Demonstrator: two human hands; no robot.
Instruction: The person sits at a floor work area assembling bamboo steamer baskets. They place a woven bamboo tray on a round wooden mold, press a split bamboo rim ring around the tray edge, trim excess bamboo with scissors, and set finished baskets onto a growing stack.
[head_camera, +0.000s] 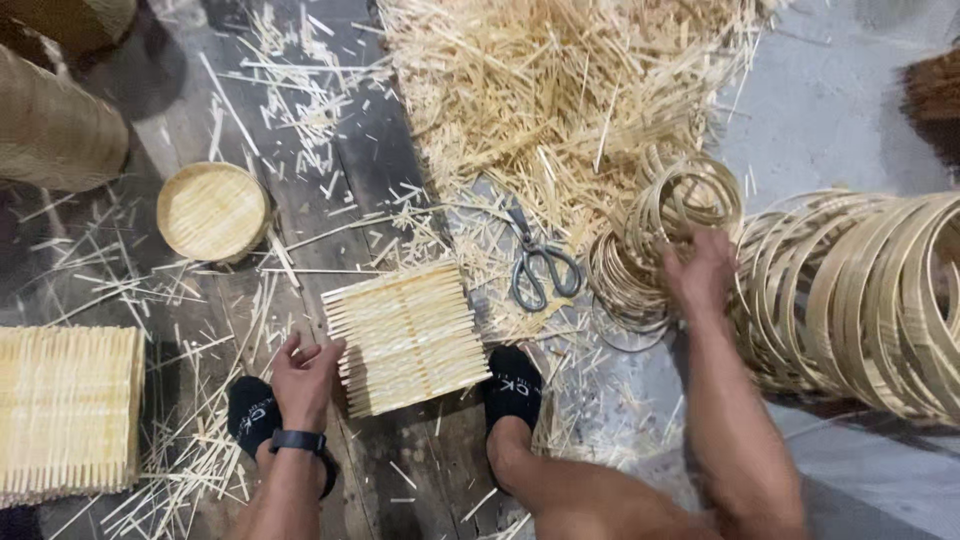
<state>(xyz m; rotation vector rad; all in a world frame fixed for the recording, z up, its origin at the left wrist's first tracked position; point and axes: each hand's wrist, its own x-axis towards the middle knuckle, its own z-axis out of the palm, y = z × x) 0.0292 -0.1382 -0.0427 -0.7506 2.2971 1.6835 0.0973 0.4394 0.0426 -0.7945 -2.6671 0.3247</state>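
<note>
**One hand pins the mat, the other goes for a ring**

Far left, a stack of woven mats (68, 408) sits at the floor's edge, within arm's reach. Above it, a small round woven tray (212, 211) lies on the dark plank floor (370, 150), among scattered slivers.

Now the left hand (303, 378), a dark watch at the wrist: it rests with fingers loosely curled against the left edge of the square woven bamboo mat (408, 336), touching but not clamped on it, probably to keep the piece from sliding. The mat lies flat on the floor between the person's two black-socked feet, the right foot (513, 388) just at its lower right corner, so the feet hem it in.

Moving right, a pair of scissors (541, 266) lies apart from both hands, blades shut, by the big heap of bamboo offcuts (560, 90).

Then the right hand (700, 270), stretched out well away from the left, fingers closing into the small pile of bamboo rings (660, 235); whether it has one gripped cannot be told. Farthest right, a long row of larger bamboo hoops (860, 300) stands packed on edge, leaning together.
</note>
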